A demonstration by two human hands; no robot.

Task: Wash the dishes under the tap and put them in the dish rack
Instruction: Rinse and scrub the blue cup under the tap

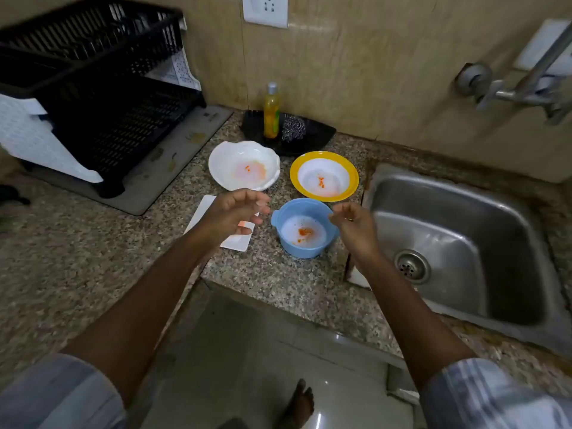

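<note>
A small blue bowl (pixel 305 229) with orange food stains stands on the granite counter between my hands. My left hand (pixel 230 213) hovers just left of it, over a white rectangular plate (pixel 236 241), fingers loosely curled and holding nothing. My right hand (pixel 353 226) hovers at the bowl's right rim, fingers loosely curled, also holding nothing. Behind them sit a white wavy-edged bowl (pixel 244 165) and a yellow-rimmed bowl (pixel 324 176), both stained orange. The black dish rack (pixel 102 88) stands at the back left. The steel sink (pixel 458 243) lies at the right, with the tap (pixel 520 88) on the wall above it.
A black tray (pixel 315 133) against the wall holds a yellow soap bottle (pixel 271 111) and a steel scrubber (pixel 293 129). The rack rests on a grey mat (pixel 173 168). A wall socket (pixel 265 9) is above. The counter edge and the floor with a bare foot (pixel 298 404) lie below.
</note>
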